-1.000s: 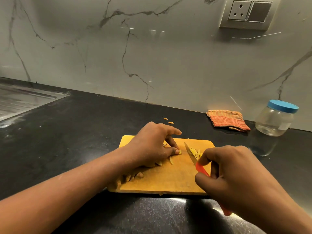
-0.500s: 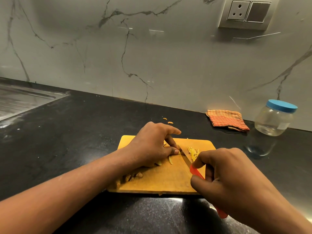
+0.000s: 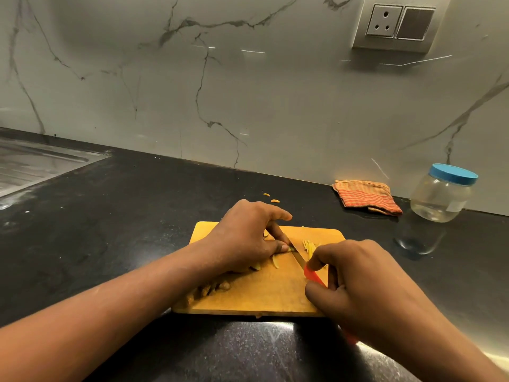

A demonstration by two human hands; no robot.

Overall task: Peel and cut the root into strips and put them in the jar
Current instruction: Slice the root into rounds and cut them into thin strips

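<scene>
Most of the root (image 3: 286, 248) is hidden under the left hand (image 3: 248, 235), only a pale yellow end showing at the fingertips, pinned flat on the wooden cutting board (image 3: 264, 296). A second ago the knife blade (image 3: 297, 252) stood clear of those fingertips, tilted up over the strip pile; now it has come in and down, its edge lying right against the left fingers (image 3: 279, 245) and on the root's end. That reads as another slice in progress, so the cutting stage is well along but not done.

The flesh looks yellow and moist, and the cut strips (image 3: 309, 246) are thin and short, heaped just right of the blade. A couple of loose slivers (image 3: 275, 263) lie near the left thumb, and brownish peelings (image 3: 212, 288) sit at the board's near left by the wrist.

The left fingers are curled and pressing down on the root; the right hand (image 3: 358, 282) is clenched around the knife's red handle (image 3: 314, 275), forefinger extended toward the blade.

Two stray bits (image 3: 271, 197) rest on the black counter (image 3: 124, 216) beyond the board. The jar (image 3: 440, 197) stands well apart at the far right, blue lid still on and seemingly empty, beside a folded orange cloth (image 3: 366, 197).
</scene>
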